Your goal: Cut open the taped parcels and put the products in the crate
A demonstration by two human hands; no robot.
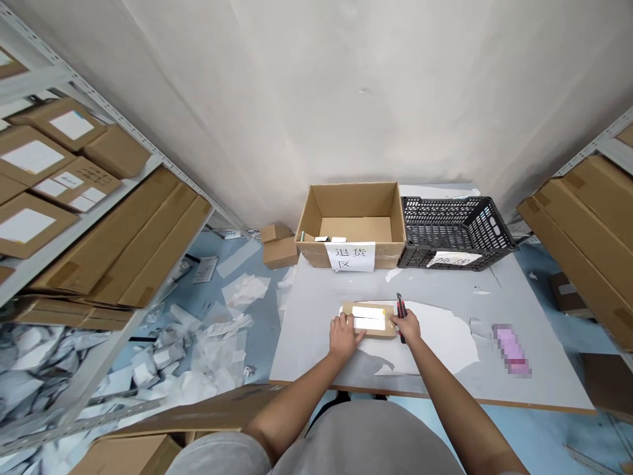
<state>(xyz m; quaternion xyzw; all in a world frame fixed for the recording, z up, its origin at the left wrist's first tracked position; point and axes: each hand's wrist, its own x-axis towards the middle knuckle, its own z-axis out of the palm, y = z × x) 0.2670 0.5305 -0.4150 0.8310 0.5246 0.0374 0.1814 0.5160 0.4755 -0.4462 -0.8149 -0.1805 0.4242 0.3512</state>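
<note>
1. Holding the parcel (pixel 368 320) by its near left corner, the left hand (pixel 345 334) kept its fingers close together on the cardboard, with the thumb out along the near edge.
2. At the parcel's right end, the right hand (pixel 408 326) was closed around a black and red cutter (pixel 400 316), which pointed away from the person; its fingertips met the parcel's edge.
3. The parcel lay flat near the front of the grey worktop (pixel 306 349), white label (pixel 368 315) up, partly over a sheet of white paper (pixel 445 340) that spread out to the right.
4. Behind it, at the back, stood an open carton (pixel 390 256) with a paper sign (pixel 352 256) on its front and a few small items inside.
5. A black crate (pixel 415 256) stood just beside the carton on the right, also with a paper on its front.
6. Toward the worktop's right side lay a pink thing (pixel 512 349), too blurred to name.
7. To the left, a shelf (pixel 171 191) bore brown boxes (pixel 54 158), many of them labelled, and scraps (pixel 217 353) of white wrapping littered the blue floor (pixel 230 247).
</note>
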